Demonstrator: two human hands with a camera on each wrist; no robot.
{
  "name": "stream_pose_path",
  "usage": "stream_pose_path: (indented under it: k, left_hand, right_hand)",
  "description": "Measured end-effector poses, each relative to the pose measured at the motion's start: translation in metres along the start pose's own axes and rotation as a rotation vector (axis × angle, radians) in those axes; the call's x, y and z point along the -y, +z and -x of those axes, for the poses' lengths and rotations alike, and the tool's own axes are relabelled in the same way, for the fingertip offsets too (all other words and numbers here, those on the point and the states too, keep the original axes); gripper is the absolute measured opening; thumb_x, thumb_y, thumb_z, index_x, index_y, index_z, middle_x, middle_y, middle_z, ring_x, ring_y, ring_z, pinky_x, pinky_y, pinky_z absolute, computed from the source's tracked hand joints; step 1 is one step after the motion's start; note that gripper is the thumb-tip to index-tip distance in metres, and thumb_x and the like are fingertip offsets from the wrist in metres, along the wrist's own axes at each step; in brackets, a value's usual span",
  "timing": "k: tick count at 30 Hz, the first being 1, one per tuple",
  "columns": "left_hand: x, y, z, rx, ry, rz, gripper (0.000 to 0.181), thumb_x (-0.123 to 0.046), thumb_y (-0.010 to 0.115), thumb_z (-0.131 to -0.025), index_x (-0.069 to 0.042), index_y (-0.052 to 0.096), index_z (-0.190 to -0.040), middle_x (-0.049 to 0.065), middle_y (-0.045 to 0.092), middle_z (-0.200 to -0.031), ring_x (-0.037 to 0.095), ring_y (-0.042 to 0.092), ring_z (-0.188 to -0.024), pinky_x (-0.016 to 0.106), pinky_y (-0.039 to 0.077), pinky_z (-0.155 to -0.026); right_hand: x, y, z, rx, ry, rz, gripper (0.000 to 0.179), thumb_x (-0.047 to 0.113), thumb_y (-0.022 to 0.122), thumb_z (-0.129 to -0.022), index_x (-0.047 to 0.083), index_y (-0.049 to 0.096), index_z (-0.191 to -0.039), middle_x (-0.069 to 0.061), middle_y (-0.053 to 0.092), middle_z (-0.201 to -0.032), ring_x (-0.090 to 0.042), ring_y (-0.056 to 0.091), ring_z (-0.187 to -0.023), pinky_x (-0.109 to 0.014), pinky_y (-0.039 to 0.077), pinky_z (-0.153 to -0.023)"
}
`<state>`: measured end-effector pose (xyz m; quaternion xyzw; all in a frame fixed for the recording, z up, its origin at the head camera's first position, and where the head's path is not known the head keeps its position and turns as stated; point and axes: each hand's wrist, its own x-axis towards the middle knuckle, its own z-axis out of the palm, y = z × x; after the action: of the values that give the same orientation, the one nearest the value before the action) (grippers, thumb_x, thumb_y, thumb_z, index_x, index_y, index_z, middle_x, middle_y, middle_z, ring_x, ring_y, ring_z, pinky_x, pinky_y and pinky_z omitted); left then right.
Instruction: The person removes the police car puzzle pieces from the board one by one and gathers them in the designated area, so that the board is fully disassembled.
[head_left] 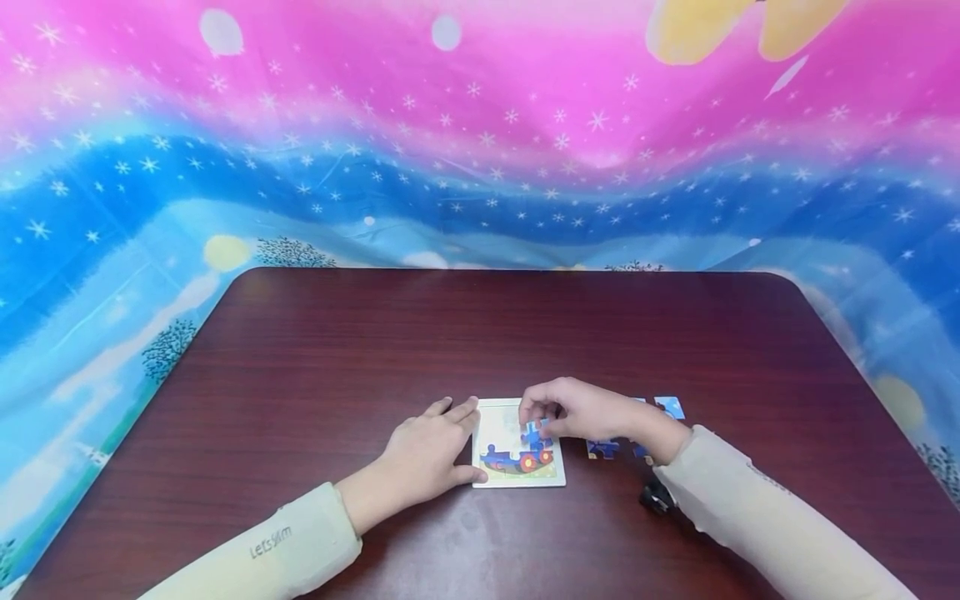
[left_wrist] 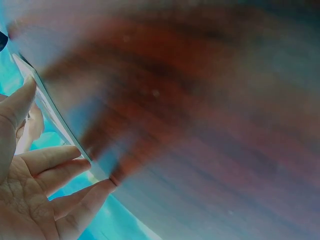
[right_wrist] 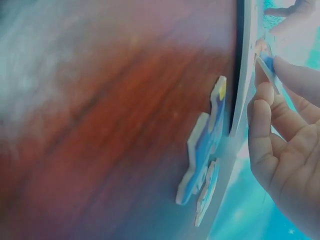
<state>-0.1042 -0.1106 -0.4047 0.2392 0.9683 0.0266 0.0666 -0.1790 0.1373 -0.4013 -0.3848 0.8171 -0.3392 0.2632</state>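
A square puzzle board [head_left: 497,421] with a pale rim lies on the table. Its lower part is filled with joined pieces showing a blue train with red wheels [head_left: 528,461]; the upper left shows bare backing. My right hand [head_left: 588,408] pinches a blue puzzle piece [right_wrist: 270,65] between thumb and fingers, tilted over the board's right side. My left hand [head_left: 431,446] rests at the board's left edge, fingers extended and spread, fingertips and thumb touching the rim [left_wrist: 60,117]. Part of the board's upper right is hidden behind my right hand.
Several loose puzzle pieces [head_left: 602,449] lie to the board's right, partly covered by my right forearm. One light-blue piece [head_left: 669,407] is farther back. A small black object [head_left: 656,497] sits beside the right sleeve. Behind the dark wooden table [head_left: 360,333] hangs a colourful printed cloth [head_left: 480,167].
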Motion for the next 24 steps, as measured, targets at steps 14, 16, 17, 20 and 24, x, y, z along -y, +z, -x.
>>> stream_pose_path:
  k: [14, 16, 17, 20, 24]
  left_hand:
    - [0.001, 0.001, 0.000, -0.015, 0.008, -0.005, 0.080, -0.063, 0.072, -0.079, -0.011, 0.060, -0.138, 0.002, 0.051, -0.151, 0.034, 0.055, -0.132, 0.048, 0.059, -0.086]
    - [0.001, 0.000, 0.000, -0.010, 0.008, -0.003, 0.080, -0.063, 0.072, -0.079, -0.011, 0.059, -0.138, 0.002, 0.051, -0.151, 0.034, 0.055, -0.133, 0.049, 0.059, -0.086]
    - [0.001, 0.000, 0.000, -0.008, 0.007, -0.003, 0.080, -0.063, 0.072, -0.079, -0.011, 0.059, -0.138, 0.002, 0.051, -0.151, 0.034, 0.055, -0.133, 0.049, 0.059, -0.087]
    - [0.001, -0.001, 0.000, -0.003, 0.008, -0.006, 0.080, -0.063, 0.072, -0.079, -0.011, 0.059, -0.138, 0.002, 0.051, -0.151, 0.033, 0.054, -0.133, 0.048, 0.059, -0.087]
    - [0.001, -0.001, 0.000, -0.001, 0.010, -0.009, 0.080, -0.063, 0.072, -0.079, -0.011, 0.059, -0.139, 0.001, 0.050, -0.152, 0.033, 0.054, -0.134, 0.048, 0.059, -0.086]
  right_hand:
    - [0.000, -0.015, 0.012, -0.072, 0.022, -0.009, 0.017, 0.005, 0.067, -0.093, 0.016, 0.068, -0.105, 0.001, 0.065, -0.091, -0.012, 0.057, -0.084, -0.025, 0.053, -0.075]
    - [-0.002, -0.018, 0.015, -0.083, 0.030, -0.014, 0.018, 0.005, 0.066, -0.093, 0.016, 0.068, -0.107, 0.002, 0.064, -0.090, -0.012, 0.057, -0.084, -0.025, 0.053, -0.074]
    - [-0.002, -0.019, 0.017, -0.088, 0.033, -0.019, 0.018, 0.004, 0.066, -0.093, 0.015, 0.068, -0.107, 0.003, 0.064, -0.090, -0.013, 0.057, -0.083, -0.026, 0.053, -0.073]
    - [-0.005, -0.024, 0.022, -0.106, 0.039, -0.039, 0.018, 0.004, 0.066, -0.093, 0.013, 0.068, -0.109, 0.002, 0.065, -0.090, -0.014, 0.058, -0.082, -0.026, 0.053, -0.073]
    - [-0.010, -0.029, 0.031, -0.120, 0.040, -0.065, 0.019, 0.004, 0.065, -0.094, 0.008, 0.067, -0.112, 0.000, 0.066, -0.092, -0.013, 0.060, -0.082, -0.027, 0.055, -0.075]
